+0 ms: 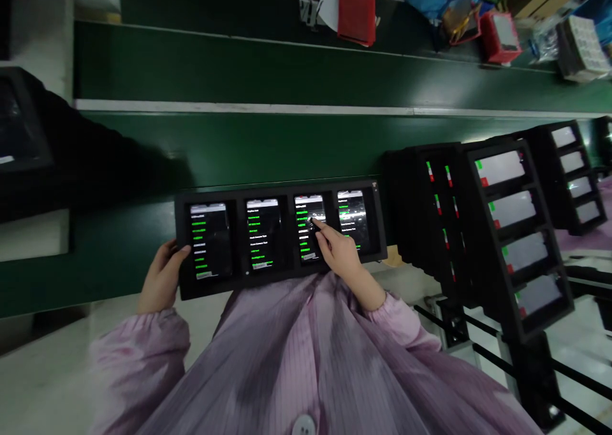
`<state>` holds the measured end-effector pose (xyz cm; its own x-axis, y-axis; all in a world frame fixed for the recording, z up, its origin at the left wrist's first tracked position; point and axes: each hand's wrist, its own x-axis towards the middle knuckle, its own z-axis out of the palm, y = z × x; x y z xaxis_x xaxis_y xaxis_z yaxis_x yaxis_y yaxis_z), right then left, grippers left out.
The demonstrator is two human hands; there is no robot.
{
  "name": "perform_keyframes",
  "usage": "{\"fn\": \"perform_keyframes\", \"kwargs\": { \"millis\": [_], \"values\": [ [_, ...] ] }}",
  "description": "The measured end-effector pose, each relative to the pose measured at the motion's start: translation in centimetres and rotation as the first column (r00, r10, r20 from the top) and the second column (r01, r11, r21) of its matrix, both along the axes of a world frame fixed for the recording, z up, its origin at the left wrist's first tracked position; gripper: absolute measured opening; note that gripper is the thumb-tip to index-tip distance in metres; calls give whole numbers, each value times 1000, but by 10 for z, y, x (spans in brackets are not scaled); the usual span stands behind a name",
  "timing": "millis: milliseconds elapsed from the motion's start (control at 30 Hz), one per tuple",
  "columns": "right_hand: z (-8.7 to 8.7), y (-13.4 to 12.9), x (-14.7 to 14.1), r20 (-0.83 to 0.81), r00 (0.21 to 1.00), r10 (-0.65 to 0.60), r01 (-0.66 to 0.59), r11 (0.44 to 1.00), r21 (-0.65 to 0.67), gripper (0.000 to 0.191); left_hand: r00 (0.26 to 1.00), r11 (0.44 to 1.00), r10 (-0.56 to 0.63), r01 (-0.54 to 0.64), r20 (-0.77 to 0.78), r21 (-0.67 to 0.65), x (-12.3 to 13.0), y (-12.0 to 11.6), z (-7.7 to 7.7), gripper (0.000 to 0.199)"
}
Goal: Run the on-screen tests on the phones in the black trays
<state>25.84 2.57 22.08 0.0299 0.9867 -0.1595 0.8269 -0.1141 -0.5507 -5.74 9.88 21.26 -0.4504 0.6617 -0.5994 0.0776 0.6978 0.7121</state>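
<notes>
A black tray [238, 200] lies in front of me at the near edge of the green bench, with several smartphones set in its slots. Their screens are lit with lists of green and white text. My left hand [162, 275] grips the tray's left end, thumb on the rim, some fingers hidden behind it. With the index finger stretched out, my right hand [340, 251] touches the screen of the third phone [305, 250] from the left and holds nothing. To its left are the first phone [215, 240] and the second phone [270, 231]; the rightmost phone [361, 212] shows reflections.
Stacked black trays [497, 224] with phones bearing green and red marks stand at the right. More dark trays [23, 122] rise at the left. A white strip [248, 108] crosses the green bench [287, 145]. A red folder [356, 14] and a red box [500, 36] lie at the back.
</notes>
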Motion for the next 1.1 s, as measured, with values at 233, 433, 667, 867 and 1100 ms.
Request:
{"fn": "perform_keyframes", "kwargs": {
  "millis": [233, 433, 667, 867, 1100],
  "values": [
    [2, -3, 15, 71, 993, -93, 90, 995, 48, 39, 998, 998, 58, -57, 10, -36, 2, -1, 4, 40],
    [4, -14, 47, 132, 946, -297, 284, 953, 107, 40, 997, 997, 62, -59, 51, -51, 8, 5, 5, 37],
    [7, 7, -5, -7, 998, 62, -61, 996, 64, 38, 995, 997, 74, -76, 73, 27, 17, 14, 9, 28],
    [-2, 36, -62, -8, 960, 280, -280, 959, -51, 36, 997, 994, 23, -30, 69, 102, 8, 16, -7, 29],
    [3, 29, -45, -59, 971, 230, -228, 973, 33, 36, 998, 993, -51, 45, 49, 111, 3, 25, -27, 36]
  ]
}}
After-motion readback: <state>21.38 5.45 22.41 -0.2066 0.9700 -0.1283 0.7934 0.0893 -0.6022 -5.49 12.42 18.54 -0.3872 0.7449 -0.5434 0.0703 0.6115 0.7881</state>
